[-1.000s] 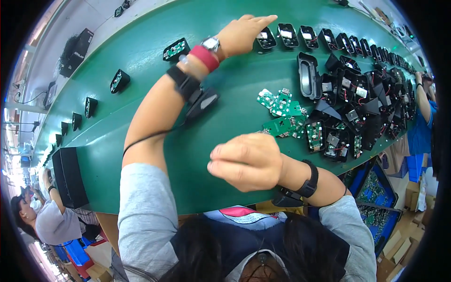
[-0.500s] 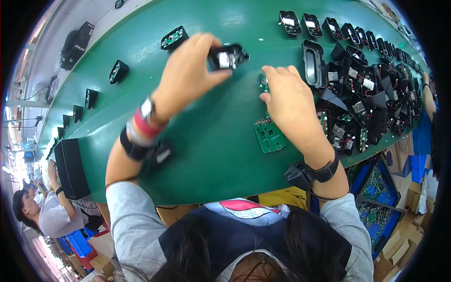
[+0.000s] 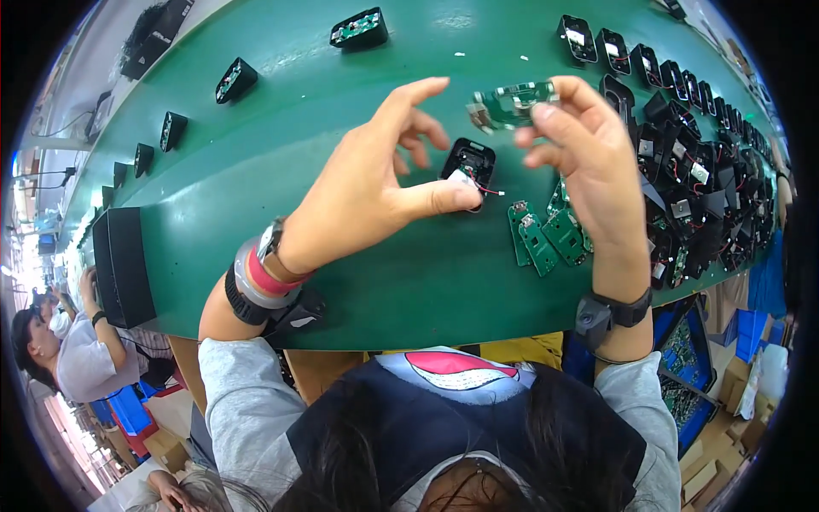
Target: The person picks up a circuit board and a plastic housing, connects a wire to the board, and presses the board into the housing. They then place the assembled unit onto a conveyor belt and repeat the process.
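Between the thumb and fingers of my right hand (image 3: 593, 158) is a green circuit board (image 3: 516, 104), raised above the table and tilted. My left hand (image 3: 367, 175) has its fingers spread and grips nothing. Under its thumb tip lies a small black housing (image 3: 472, 155), open side up, with a white part and a thin red wire inside. The thumb overlaps the housing's lower edge; whether it touches cannot be told. Several loose green circuit boards (image 3: 537, 243) lie on the table below my right hand, partly overlapping each other.
A heap of black housings with wires (image 3: 682, 175) covers the right side of the green table (image 3: 384, 294). Filled housings (image 3: 578, 38) form a row at the far right. Housings with boards (image 3: 358, 30) curve along the left, near a black box (image 3: 124, 264). People sit at left.
My left hand has let go of the black housing, which now rests on the table. My right hand has lifted a circuit board from the loose boards. The view has shifted somewhat.
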### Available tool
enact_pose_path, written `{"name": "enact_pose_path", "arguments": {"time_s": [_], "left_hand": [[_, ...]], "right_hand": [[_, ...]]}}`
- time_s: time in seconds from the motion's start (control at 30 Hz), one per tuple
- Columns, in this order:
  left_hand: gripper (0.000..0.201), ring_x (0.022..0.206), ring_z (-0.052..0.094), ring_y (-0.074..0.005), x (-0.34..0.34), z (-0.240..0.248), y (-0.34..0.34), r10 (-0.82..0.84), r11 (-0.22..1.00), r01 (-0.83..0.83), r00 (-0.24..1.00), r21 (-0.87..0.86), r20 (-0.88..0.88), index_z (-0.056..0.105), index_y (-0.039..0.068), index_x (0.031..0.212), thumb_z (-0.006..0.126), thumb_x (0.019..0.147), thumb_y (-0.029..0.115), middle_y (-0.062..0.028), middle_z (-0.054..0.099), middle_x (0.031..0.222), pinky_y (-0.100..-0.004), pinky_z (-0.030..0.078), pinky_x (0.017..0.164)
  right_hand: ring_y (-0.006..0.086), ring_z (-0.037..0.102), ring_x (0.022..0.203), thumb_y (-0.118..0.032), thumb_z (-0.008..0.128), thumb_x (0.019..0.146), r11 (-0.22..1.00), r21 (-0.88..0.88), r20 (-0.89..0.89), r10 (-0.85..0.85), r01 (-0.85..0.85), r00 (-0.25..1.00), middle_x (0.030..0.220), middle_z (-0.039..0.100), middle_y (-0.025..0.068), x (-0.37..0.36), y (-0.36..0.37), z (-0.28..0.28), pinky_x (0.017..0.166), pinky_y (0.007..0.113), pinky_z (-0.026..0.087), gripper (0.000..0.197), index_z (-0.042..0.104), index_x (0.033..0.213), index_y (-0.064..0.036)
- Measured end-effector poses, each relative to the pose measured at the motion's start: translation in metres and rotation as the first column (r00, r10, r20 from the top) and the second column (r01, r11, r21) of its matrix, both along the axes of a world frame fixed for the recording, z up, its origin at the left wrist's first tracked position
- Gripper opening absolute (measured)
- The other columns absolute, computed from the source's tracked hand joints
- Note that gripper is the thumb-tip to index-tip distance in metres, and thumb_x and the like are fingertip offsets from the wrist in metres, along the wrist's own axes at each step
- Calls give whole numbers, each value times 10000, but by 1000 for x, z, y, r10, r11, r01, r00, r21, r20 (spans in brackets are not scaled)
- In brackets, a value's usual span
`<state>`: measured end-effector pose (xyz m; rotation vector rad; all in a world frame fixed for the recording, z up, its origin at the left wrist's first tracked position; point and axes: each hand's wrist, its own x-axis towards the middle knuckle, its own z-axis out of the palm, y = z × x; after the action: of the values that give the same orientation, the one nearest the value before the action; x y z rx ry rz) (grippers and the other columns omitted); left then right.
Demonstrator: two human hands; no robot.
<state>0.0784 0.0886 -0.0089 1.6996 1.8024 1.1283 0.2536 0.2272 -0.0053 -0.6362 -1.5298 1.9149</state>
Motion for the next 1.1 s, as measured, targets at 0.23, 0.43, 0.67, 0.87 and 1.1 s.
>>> {"name": "enact_pose_path", "arguments": {"time_s": [0.23,0.43,0.67,0.87,1.1], "left_hand": [[176,800,588,-110,-16,-28,14,-38,990,130,631,-57,775,594,16,1053,543,980,168,-43,631,862,-245,491,751],[185,805,589,-78,-29,-43,11,80,956,190,567,-224,820,599,35,1076,553,979,186,-12,628,912,-226,491,732],[261,717,611,-81,-21,-43,11,36,883,432,331,-185,943,563,22,1176,585,962,171,-28,643,926,-217,530,658],[438,616,571,-47,-15,-37,15,24,960,233,474,-152,880,467,-6,1312,621,935,154,-10,645,791,-180,475,555],[395,590,553,-31,-17,-37,18,32,957,226,546,-184,837,512,-1,1277,621,940,174,-8,642,773,-168,442,521]], "right_hand": [[81,553,794,-119,747,788,889,365,481,75,-277,873,863,559,-7,4,-10,8,670,195,457,415,577,1155,-29],[38,553,680,-22,740,765,888,190,598,233,-418,767,773,614,-18,6,-12,2,591,180,430,230,653,977,-3],[91,610,809,35,661,845,945,283,330,62,-162,942,911,652,42,-9,-15,-18,745,206,490,183,639,1026,51],[73,583,769,88,609,831,985,140,221,71,-104,973,908,661,83,-22,-32,-25,663,185,445,448,465,1248,10],[106,643,802,85,607,848,986,160,139,27,-50,990,922,663,127,-15,-32,-29,690,187,495,487,346,1248,-11]]}}
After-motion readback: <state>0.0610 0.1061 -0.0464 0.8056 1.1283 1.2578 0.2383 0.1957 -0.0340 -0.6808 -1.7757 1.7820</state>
